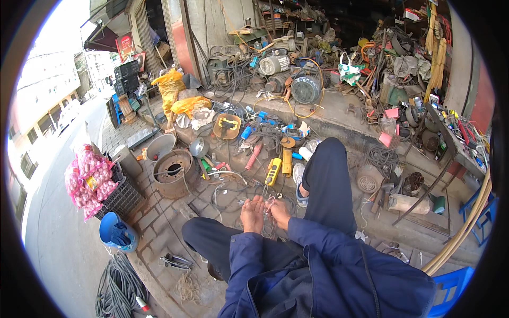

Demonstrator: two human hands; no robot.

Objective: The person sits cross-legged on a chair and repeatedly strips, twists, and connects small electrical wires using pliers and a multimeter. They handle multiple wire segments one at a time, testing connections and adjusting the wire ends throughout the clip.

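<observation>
L hand (252,215) palm-up, fingers open, right next to R hand (279,212), which is pinching a thin pale wire (271,200). Yellow push-button box (273,171) on ground nearby.

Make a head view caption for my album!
Left hand and right hand close together near a yellow button box.

Forearms (246,257) forward; left hand (252,216) palm up, fingers extended; right hand (279,213) just beside, curled, pinching.
</observation>
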